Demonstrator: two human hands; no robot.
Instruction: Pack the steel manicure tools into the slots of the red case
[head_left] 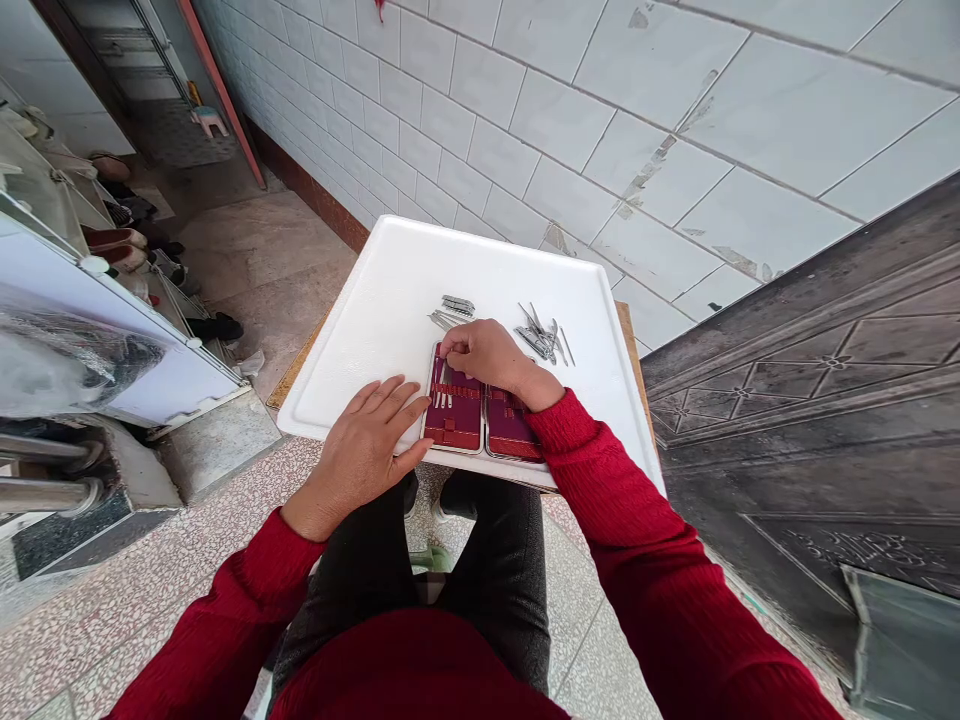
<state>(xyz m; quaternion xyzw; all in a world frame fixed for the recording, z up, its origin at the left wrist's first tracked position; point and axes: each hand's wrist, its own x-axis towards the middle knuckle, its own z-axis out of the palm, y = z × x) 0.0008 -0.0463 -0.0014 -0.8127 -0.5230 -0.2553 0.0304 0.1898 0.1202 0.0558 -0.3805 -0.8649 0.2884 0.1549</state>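
An opened dark red manicure case (453, 437) lies flat on a white foam board (360, 310). Several slim metal tools (442, 400) sit in loops in its left half. My right hand (487, 355) reaches over the case with thumb and forefinger pinched above the left half's upper part; what they hold is too small to make out. My left hand (367, 440) is spread, with its fingertips at the case's left edge. Nail clippers (458, 305) lie behind my right hand, beside thin metal tools (448, 320). Another pile of metal tools (541, 335) lies to the right.
A wooden surface (300, 370) shows under the foam board. The tiled wall (480, 90) rises behind it, and a dark patterned panel (810, 380) stands at the right. On the left is a rack with shoes (120, 250). My legs (495, 540) are below the board's near edge.
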